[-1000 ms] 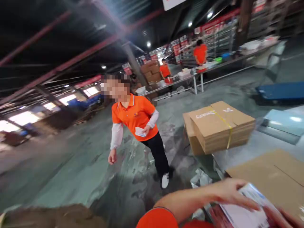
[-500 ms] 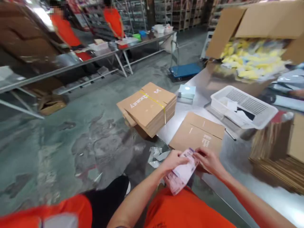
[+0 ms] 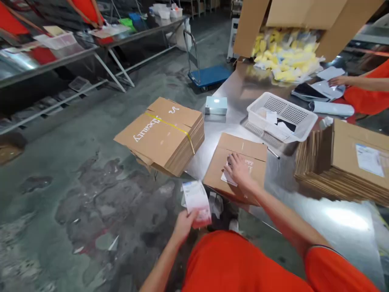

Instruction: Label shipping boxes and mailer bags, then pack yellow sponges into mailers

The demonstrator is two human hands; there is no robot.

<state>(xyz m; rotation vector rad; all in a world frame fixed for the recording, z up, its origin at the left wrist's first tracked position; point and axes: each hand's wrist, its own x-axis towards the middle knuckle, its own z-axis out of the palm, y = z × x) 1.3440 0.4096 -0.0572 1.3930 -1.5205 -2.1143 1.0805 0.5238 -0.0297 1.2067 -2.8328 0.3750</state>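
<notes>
My left hand (image 3: 183, 225) is closed on a stack of white and pink label sheets (image 3: 196, 201), held over the floor beside the metal table (image 3: 331, 215). My right hand (image 3: 240, 170) lies flat, fingers spread, pressing a white label (image 3: 226, 177) onto a flat brown carton (image 3: 237, 162) at the table's near edge.
A strapped bundle of flat cartons (image 3: 162, 134) overhangs the table's left side. A white basket (image 3: 281, 117), a small pale box (image 3: 216, 105), more stacked cartons (image 3: 343, 166) and an open box of yellow packets (image 3: 288, 52) stand on the table. Another person's arm (image 3: 358, 83) works at far right. A blue trolley (image 3: 208, 75) stands beyond.
My view swung from the floor and a co-worker down to the table. My hands parted: the left kept the label stack, the right moved onto the carton with one label.
</notes>
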